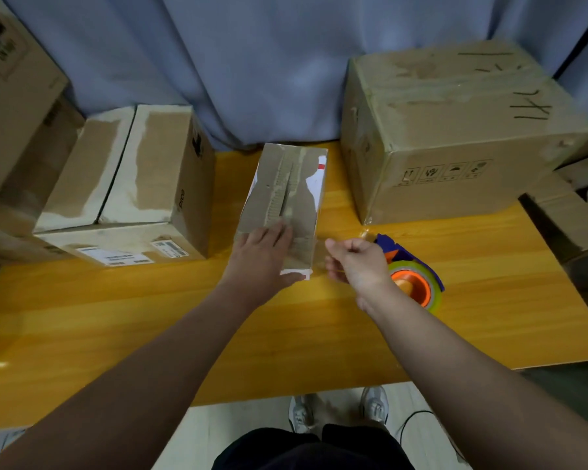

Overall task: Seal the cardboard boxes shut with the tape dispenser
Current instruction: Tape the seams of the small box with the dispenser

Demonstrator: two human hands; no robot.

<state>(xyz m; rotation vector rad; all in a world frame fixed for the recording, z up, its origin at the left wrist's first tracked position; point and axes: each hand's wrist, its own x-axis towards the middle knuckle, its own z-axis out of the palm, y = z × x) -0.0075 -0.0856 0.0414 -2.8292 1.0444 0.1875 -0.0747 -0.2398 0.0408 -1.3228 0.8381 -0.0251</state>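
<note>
Yellow counter (150,317), centre: left grip (262,252) flat atop narrow box (286,184), right grip (357,262) apparently in a pinch on clear tape (320,255).

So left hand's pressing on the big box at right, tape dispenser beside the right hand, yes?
No: the head view shows the left hand pressing on the small middle box, not the big box at right. The tape dispenser is beside the right hand.
</note>
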